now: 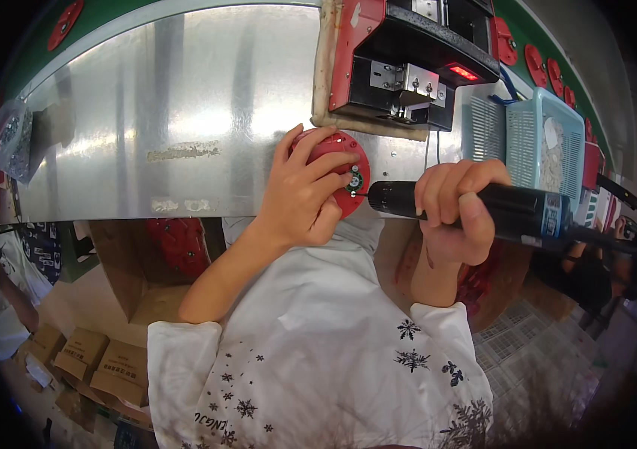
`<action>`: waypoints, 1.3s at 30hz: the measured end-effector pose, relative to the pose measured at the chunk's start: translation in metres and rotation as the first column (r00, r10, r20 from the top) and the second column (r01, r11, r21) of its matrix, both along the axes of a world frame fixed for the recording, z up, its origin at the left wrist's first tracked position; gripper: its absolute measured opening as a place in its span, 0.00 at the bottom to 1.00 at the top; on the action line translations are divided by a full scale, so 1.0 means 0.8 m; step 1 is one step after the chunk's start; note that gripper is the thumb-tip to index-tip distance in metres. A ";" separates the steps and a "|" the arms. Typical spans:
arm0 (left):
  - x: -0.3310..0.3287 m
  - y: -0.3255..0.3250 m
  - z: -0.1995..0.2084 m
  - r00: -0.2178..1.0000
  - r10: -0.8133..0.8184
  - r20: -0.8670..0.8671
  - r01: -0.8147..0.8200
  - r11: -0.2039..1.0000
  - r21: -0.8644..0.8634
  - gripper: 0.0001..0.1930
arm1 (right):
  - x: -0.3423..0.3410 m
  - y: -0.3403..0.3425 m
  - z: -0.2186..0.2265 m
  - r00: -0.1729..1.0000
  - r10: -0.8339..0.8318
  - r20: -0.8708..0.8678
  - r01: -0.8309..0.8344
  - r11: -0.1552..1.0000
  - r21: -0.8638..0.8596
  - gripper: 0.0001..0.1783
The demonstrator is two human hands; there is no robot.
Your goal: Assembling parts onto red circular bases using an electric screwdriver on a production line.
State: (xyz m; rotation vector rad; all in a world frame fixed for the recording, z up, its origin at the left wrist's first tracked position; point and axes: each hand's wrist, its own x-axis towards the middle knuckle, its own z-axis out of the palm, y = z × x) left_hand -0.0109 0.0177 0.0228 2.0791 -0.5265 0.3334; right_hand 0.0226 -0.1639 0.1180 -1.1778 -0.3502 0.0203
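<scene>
My left hand [300,193] grips a round red plastic disc [342,153] with a small green board in its middle, held at the near edge of the metal worktop [176,112]. My right hand [457,209] is wrapped around a black electric screwdriver [513,211] lying sideways. Its tip touches the disc's centre from the right. A cable runs off the tool's right end.
A red and black machine [401,60] with a lit red display stands just behind the disc. Two blue plastic baskets [547,146] sit at the right. More red discs [543,63] lie on a green belt behind. Cardboard boxes [101,359] stand on the floor at lower left.
</scene>
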 end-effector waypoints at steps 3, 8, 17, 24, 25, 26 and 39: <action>0.000 -0.001 -0.003 1.000 0.006 0.011 -0.006 1.000 0.001 0.15 | -0.010 0.010 0.002 0.999 -0.012 0.048 0.016 0.997 -0.078 0.10; 0.000 0.000 -0.004 1.000 0.004 0.007 -0.004 1.000 0.007 0.15 | -0.015 0.021 -0.005 0.992 0.024 0.120 -0.003 0.985 -0.173 0.15; -0.001 -0.002 -0.002 1.000 -0.001 -0.012 0.002 1.000 0.016 0.14 | -0.014 0.021 -0.007 0.991 0.030 0.129 -0.003 0.978 -0.210 0.12; -0.005 0.002 -0.003 1.000 0.011 -0.028 -0.010 1.000 0.021 0.14 | -0.012 0.017 -0.015 0.984 0.056 0.171 -0.021 0.979 -0.204 0.12; -0.004 0.003 -0.003 0.999 0.026 -0.030 -0.025 0.999 0.024 0.14 | -0.010 0.016 -0.016 0.970 0.097 0.225 -0.045 0.973 -0.226 0.12; -0.001 0.002 -0.001 1.000 0.014 -0.024 -0.013 1.000 0.019 0.14 | -0.008 0.016 -0.015 0.969 0.103 0.222 -0.051 0.972 -0.229 0.12; -0.004 0.004 -0.003 1.000 -0.003 -0.026 0.002 1.000 -0.029 0.17 | -0.010 0.028 -0.007 0.976 0.081 0.203 -0.048 0.985 -0.163 0.10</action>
